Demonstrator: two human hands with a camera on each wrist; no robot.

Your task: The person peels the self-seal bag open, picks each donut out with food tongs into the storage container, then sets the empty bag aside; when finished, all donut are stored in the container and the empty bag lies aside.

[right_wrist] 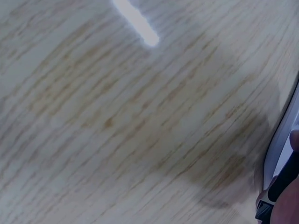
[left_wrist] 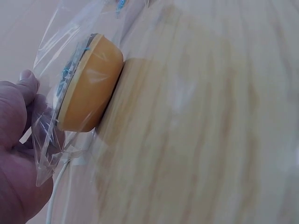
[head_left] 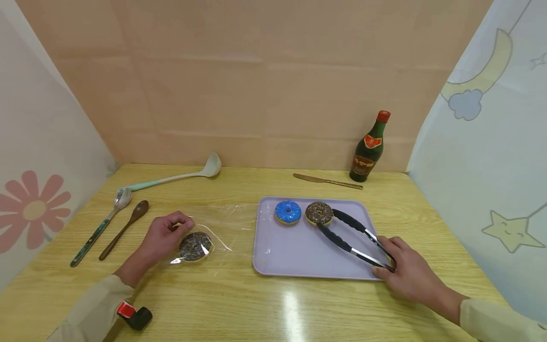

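Note:
My left hand [head_left: 164, 236] pinches the edge of a clear plastic bag [head_left: 213, 228] with a chocolate sprinkled donut [head_left: 194, 246] inside; the left wrist view shows the donut's tan underside [left_wrist: 88, 88] in the bag by my thumb [left_wrist: 18, 100]. My right hand [head_left: 406, 270] grips the handles of black tongs [head_left: 350, 235] at the right edge of a lilac tray [head_left: 299, 256]. The tong tips lie open beside a second chocolate donut [head_left: 319, 213]. A blue donut [head_left: 287, 212] sits to its left on the tray. In the right wrist view only the tong end [right_wrist: 280, 186] and tray edge [right_wrist: 280, 135] show.
On the wooden table [head_left: 273, 304] lie a pale ladle [head_left: 179, 175], a metal spoon [head_left: 104, 223] and a wooden spoon [head_left: 126, 228] at left. A butter knife [head_left: 326, 181] and a dark bottle [head_left: 368, 149] stand at the back, by the wall. Curtains flank both sides.

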